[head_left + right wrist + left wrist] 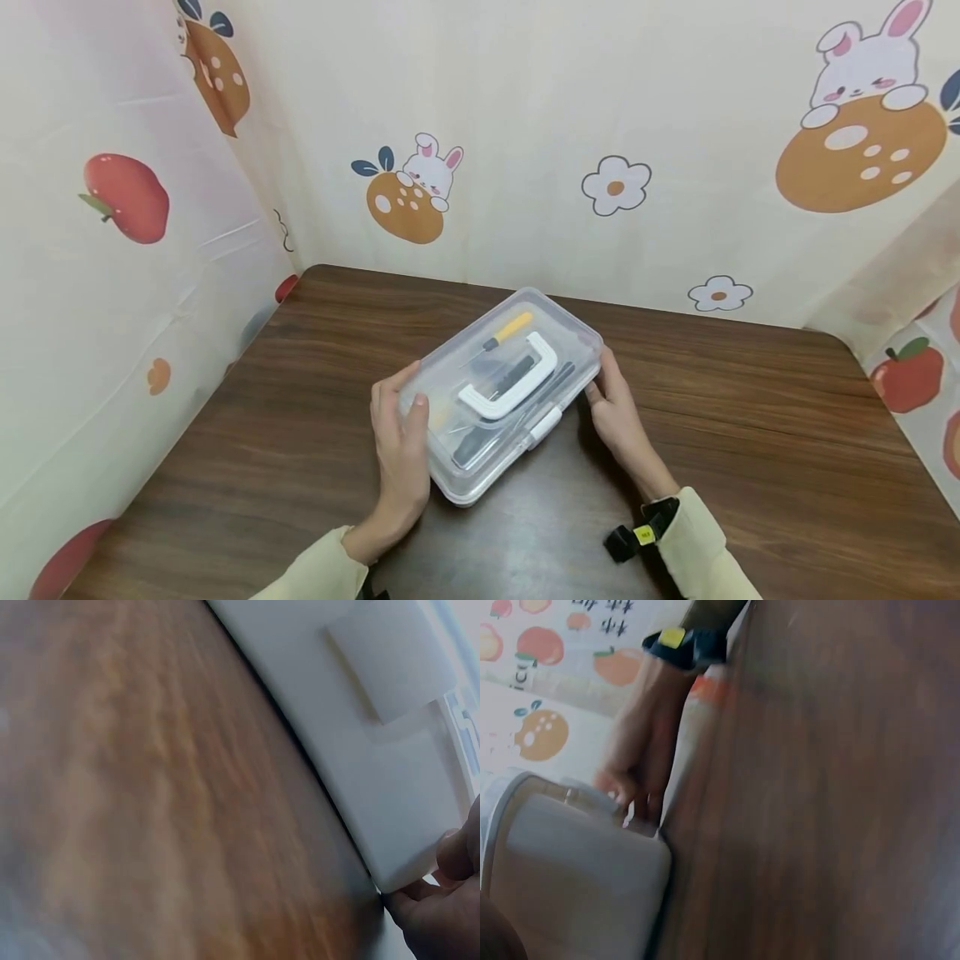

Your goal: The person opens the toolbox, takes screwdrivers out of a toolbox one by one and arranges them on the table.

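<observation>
A clear-lidded plastic storage box [567,329] with a white carry handle [525,390] lies slantwise on the table between both hands. Through its lid a yellow-handled screwdriver [513,325] and several dark and thin tools show. My left hand [401,450] grips the box's left end, thumb on the lid's edge. At the opposite end, my right hand [622,425] holds the near right corner; some of its fingers are hidden by the box. A white latch [545,427] sits on the near long side. Close up, the right wrist view shows the right hand [450,915] at the box's bottom corner.
A dark brown wooden table [300,383] lies under the box. Behind it and on both sides hangs a pale printed curtain [525,225] with fruit, rabbits and flowers. A black camera strap [660,517] is on the right wrist.
</observation>
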Motion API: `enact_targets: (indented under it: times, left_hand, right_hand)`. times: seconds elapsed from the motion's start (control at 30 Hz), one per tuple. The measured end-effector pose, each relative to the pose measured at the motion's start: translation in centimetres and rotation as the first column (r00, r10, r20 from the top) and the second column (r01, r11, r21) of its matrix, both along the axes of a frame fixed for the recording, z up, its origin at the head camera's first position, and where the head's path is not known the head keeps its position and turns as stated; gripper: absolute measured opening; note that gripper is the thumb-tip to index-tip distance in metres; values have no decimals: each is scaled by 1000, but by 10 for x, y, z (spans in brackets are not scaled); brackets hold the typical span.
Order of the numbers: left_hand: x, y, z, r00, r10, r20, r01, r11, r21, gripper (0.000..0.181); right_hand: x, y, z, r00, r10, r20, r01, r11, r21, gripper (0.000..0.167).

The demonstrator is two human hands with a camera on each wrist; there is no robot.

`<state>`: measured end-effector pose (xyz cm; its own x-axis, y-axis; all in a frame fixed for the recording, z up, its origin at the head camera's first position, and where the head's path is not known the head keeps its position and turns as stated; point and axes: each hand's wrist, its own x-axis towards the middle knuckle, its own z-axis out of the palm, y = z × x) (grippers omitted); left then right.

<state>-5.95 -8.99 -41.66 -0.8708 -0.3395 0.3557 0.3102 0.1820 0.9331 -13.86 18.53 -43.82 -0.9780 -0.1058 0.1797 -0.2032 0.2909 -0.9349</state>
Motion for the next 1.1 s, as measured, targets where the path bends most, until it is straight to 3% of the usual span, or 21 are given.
enact_targets:
  times: [0.23,0.4,0.57,0.67,0.8,0.87,1.03,1.1]
  left_hand:
    - [22,15,-3,1000,-3,-17,2,999,-52,40]
    - [46,30,2,998,-6,62,8,999,-45,42]
    - [65,37,7,987,-35,158,43,998,-49,46]
    - [74,39,8,984,-36,176,51,995,-82,48]
    - [84,40,5,993,-36,114,55,985,-165,48]
    - [88,40,3,997,-57,51,68,971,-228,49]
    - [97,38,-2,993,-104,-53,81,937,-339,56]
    - [99,36,-3,992,-110,-65,80,932,-352,57]
  right_hand:
    - [-9,10,-1,999,51,-9,-51,999,-2,69]
    - [-13,18,-3,995,96,6,-96,995,-37,71]
    - [-15,22,-6,992,126,30,-123,988,-89,66]
    - [-17,24,-7,979,190,68,-173,963,-209,67]
    - [-18,28,-7,952,293,83,-237,885,-402,68]
    - [-18,28,-6,943,323,78,-259,863,-433,59]
    - [-16,25,-3,943,320,86,-264,882,-390,59]
    - [-16,23,-3,948,305,92,-251,894,-371,59]
